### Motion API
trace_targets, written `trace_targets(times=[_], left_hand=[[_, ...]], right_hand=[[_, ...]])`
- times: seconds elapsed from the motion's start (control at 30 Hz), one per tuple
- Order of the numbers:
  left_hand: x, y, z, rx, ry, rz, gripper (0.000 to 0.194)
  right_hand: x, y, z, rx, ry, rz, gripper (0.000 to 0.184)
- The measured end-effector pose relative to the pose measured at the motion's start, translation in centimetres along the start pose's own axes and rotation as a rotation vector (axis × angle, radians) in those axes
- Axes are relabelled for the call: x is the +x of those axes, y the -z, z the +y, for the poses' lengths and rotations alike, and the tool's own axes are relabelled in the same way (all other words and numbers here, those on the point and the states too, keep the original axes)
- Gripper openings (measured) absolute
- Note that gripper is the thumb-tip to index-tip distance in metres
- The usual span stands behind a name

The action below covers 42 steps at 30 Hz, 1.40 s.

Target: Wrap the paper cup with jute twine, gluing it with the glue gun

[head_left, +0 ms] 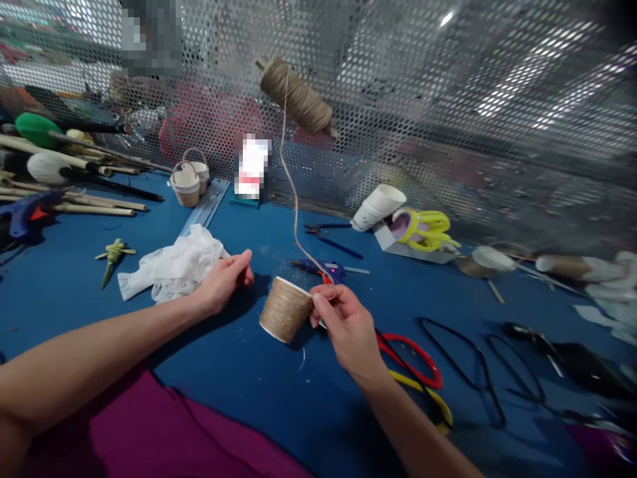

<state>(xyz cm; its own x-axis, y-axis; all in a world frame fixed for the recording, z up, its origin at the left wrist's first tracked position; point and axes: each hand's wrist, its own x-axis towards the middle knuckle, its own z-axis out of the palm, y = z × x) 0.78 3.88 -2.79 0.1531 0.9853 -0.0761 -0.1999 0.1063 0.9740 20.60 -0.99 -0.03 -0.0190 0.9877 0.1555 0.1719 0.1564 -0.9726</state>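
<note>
R hand point(348, 328) pinches wrapped cup point(284, 311) at its edge; L hand point(225, 283) curled, can't tell if empty; prob best keep twine point(295, 202) taut w/o tugging.

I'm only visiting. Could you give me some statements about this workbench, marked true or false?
1. The right hand holds the twine-wrapped cup. True.
2. The left hand grips the pliers. False: the left hand is beside the white lace cloth; the pliers lie on the blue table.
3. A strand of twine hangs from the spool. True.
4. The two small handled baskets stand at the person's right. False: these baskets stand to the left.
</note>
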Motion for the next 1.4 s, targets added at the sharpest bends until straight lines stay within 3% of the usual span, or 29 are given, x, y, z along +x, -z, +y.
trace_targets(times=[0.17,0.2,0.33,0.47,0.73,1.0,1.4], left_hand=[[-0.4,0.0,0.8,0.072,-0.058,-0.054,0.018],[-0.6,-0.1,1.3,0.085,-0.085,-0.082,0.021],[-1.9,-0.6,3.1,0.474,-0.285,-0.302,0.028],[-3.0,-1.6,3.4,0.733,-0.444,-0.433,0.029],[-3.4,-2.4,3.1,0.709,-0.603,-0.407,0.012],[-3.6,-2.4,3.2,0.728,-0.592,-0.399,0.010],[-3.7,-2.0,3.1,0.613,-0.413,-0.377,0.014]], right_hand=[[-0.1,0.0,-0.2,-0.014,-0.012,-0.039,0.025],[-0.2,-0.1,-0.3,-0.018,-0.016,-0.049,0.025],[-0.6,-0.2,-0.6,-0.050,-0.013,-0.099,0.022],[-1.0,-0.5,-0.6,-0.073,0.035,-0.148,0.017],[-1.3,-0.6,-0.8,-0.131,0.096,-0.213,0.011],[-1.2,-0.6,-1.4,-0.203,0.141,-0.251,0.009],[-1.2,-0.8,-0.7,0.010,0.039,-0.248,0.010]])
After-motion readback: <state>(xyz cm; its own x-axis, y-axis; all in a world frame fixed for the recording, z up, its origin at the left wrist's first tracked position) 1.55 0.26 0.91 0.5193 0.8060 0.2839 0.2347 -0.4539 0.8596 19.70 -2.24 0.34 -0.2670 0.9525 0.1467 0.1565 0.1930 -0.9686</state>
